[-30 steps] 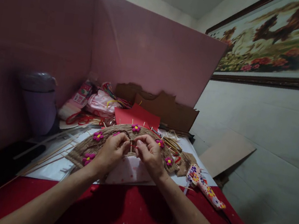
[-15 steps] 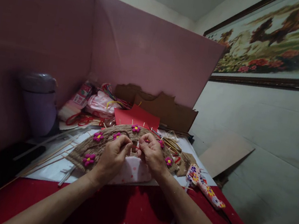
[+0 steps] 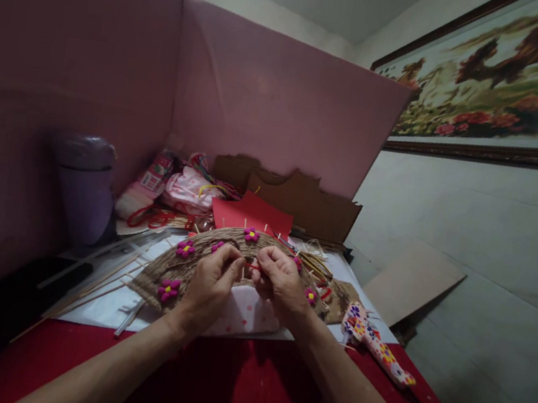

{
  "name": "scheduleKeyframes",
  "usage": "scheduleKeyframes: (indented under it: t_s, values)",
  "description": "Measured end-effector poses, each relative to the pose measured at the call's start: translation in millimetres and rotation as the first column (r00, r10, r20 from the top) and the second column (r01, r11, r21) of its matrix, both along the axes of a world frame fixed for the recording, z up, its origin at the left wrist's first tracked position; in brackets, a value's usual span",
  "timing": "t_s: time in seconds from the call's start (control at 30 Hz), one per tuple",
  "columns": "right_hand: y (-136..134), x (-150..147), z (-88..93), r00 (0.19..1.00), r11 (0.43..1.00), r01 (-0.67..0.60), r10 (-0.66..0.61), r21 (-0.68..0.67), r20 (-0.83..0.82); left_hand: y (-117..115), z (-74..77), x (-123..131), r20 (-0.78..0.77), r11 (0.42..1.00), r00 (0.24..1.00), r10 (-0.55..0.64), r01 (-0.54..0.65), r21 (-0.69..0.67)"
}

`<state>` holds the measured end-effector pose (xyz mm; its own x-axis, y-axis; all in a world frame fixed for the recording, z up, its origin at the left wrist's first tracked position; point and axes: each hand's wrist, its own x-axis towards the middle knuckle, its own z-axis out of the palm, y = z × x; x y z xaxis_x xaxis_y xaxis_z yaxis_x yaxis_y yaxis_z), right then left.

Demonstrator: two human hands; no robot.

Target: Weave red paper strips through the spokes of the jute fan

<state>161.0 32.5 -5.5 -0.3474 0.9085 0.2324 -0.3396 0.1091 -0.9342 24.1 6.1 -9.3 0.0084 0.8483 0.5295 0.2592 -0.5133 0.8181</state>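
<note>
Left hand and right hand meet fingertips over a brown woven-twine arch with pink flowers on the counter, fingers pinched closed on a small red piece between them.

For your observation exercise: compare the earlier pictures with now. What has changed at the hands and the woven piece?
Little changed: the left hand and right hand lifted slightly, fingertips still pinched together over the woven arch. The glue gun stayed put.
</note>
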Motion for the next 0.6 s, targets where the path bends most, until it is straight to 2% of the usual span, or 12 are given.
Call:
scheduleKeyframes:
  t_s: [0.2,0.6]
  values:
    - [-1.5,-0.7,-0.1,1.000,1.000,-0.012,0.012,-0.012,-0.006,-0.9,-1.2,-0.5,0.042,1.000,0.999,-0.004,0.004,-0.001]
    - [0.2,-0.5,-1.8,1.000,0.999,0.014,-0.014,0.038,0.015,1.3,-3.5,-1.6,0.011,1.000,1.000,0.020,-0.020,0.015]
